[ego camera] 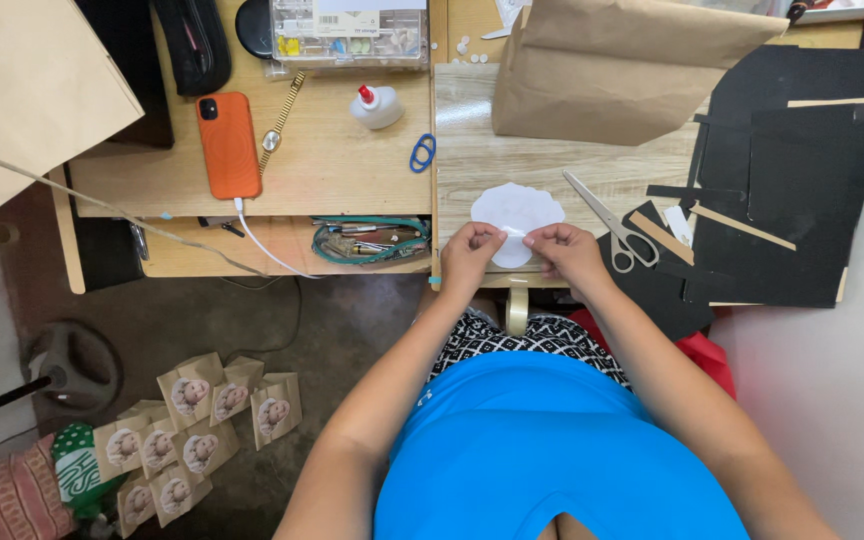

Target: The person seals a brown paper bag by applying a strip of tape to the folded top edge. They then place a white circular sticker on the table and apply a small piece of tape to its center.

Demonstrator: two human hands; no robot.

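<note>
Desks, two of them pushed together, fill the far half of the view: a yellowish one (342, 165) on the left and a pale wood-grain one (552, 160) on the right, where the hands work at the near edge. On the far right lie black card sheets (802, 170) with offcut strips, and a brown paper bag (612, 70) rests far of the work spot. Left of it sit an orange phone (229, 145), a clear compartment box (349, 35), a white glue bottle (376, 105) and a blue ring-shaped piece (422, 153). Steel scissors (614, 228) lie just right of the hands, blades pointing far-left, handles near.

White scalloped paper cutout (518, 208) lies flat on the pale desk, directly far of both hands and centred between them; its long axis runs left to right. Its near edge is touched by the fingertips. The left hand (470, 255) and the right hand (566, 250) sit about equally close to it, one at each side of its near edge, both closed in a pinch on a small white strip (515, 232) stretched between them, which looks like tape or a slip of paper; I cannot tell which. The strip runs left to right, parallel to the cutout's long axis
</note>
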